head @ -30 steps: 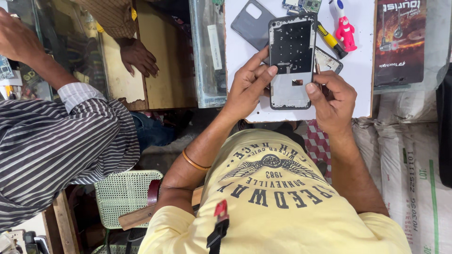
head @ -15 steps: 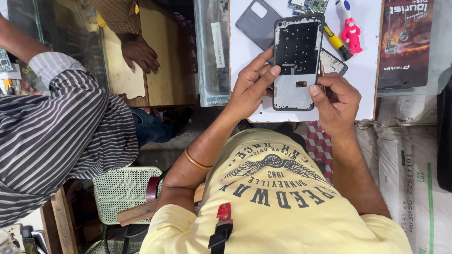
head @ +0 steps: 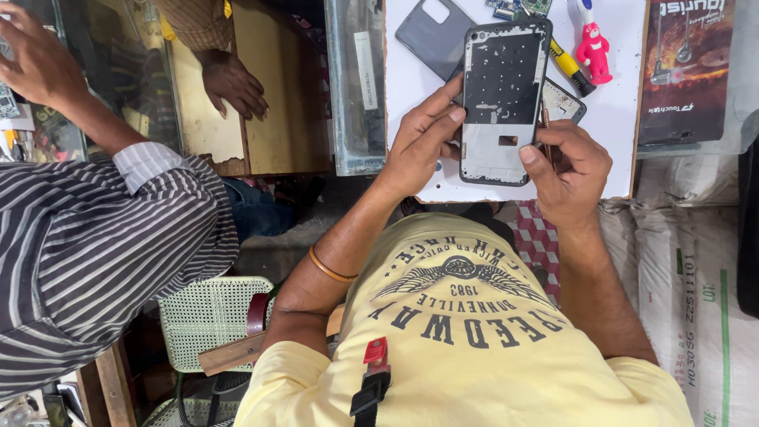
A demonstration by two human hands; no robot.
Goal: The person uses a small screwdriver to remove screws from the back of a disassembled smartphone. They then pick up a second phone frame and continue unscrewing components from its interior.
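Sacks (head: 696, 261) of white woven cloth fill the right side, and a person in a striped shirt (head: 87, 253) takes up the left, one arm stretched toward a glass counter (head: 356, 87). Between them lies a white board (head: 624, 103) serving as a work surface. Over its lower edge, an opened phone frame (head: 503, 99) with a dark upper half is gripped on its left side by the left hand (head: 419, 142), fingers curled around the edge. The right hand (head: 573, 170) pinches a thin tool (head: 545, 130) against the frame's right side. A grey back cover (head: 431, 32) lies just beside the frame, then a yellow-handled screwdriver (head: 571, 67) and a small red figure (head: 593, 51).
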